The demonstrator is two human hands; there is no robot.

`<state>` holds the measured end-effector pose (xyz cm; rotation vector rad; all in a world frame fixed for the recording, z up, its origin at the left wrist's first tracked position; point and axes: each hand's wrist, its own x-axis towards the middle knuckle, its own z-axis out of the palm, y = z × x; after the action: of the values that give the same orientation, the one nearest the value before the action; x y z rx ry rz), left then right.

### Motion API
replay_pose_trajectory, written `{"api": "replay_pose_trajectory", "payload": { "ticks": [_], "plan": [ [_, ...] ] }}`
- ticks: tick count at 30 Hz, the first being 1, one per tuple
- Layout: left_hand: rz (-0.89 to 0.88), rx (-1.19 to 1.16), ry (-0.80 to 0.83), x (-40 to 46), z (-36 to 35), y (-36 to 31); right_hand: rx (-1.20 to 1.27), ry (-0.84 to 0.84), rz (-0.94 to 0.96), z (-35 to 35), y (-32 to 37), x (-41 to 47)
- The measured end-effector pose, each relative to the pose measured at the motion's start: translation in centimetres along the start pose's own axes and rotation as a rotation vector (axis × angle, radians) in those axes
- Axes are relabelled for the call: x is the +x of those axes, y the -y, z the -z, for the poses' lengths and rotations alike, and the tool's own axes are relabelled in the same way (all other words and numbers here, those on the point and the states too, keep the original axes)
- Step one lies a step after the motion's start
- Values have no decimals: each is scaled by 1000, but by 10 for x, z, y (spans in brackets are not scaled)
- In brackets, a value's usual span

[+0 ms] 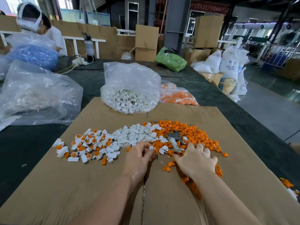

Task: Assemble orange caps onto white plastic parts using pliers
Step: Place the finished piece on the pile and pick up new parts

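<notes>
On the cardboard sheet (pixel 97 184) covering the tabletop (pixel 211 88): your left hand (pixel 139 158), grip pinching one white plastic part (pixel 151 147); your right hand (pixel 195 159), fingers spread flat over the orange caps (pixel 191 132), holding nothing. Pliers (pixel 176 140) lie just beyond your right fingertips. Loose white parts (pixel 136 133) centre; capped pieces (pixel 90 143) left. Bagged white parts (pixel 129 99) and bagged orange caps (pixel 177 96) behind.

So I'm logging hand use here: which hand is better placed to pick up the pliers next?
Right. The right hand lies over the orange caps with its fingers at the pliers handles, while the left hand pinches a white part.
</notes>
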<state>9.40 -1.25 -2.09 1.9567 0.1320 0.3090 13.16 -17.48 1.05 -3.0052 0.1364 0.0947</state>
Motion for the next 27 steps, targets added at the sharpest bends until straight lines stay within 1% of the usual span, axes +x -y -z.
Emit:
{"api": "replay_pose_trajectory", "payload": {
  "ticks": [8, 13, 20, 24, 27],
  "plan": [
    [21, -83, 6, -1, 1, -1, -22, 34, -45, 3, 9, 5],
    [52, -65, 5, 2, 0, -1, -49, 6, -66, 2, 11, 8],
    [154, -114, -53, 7, 2, -2, -139, -144, 39, -11, 9, 4],
    [203, -185, -60, 9, 3, -4, -186, -162, 101, -12, 9, 2],
    [246, -286, -56, 12, 4, -7, -162, -168, 129, 0, 7, 3]
  ]
}}
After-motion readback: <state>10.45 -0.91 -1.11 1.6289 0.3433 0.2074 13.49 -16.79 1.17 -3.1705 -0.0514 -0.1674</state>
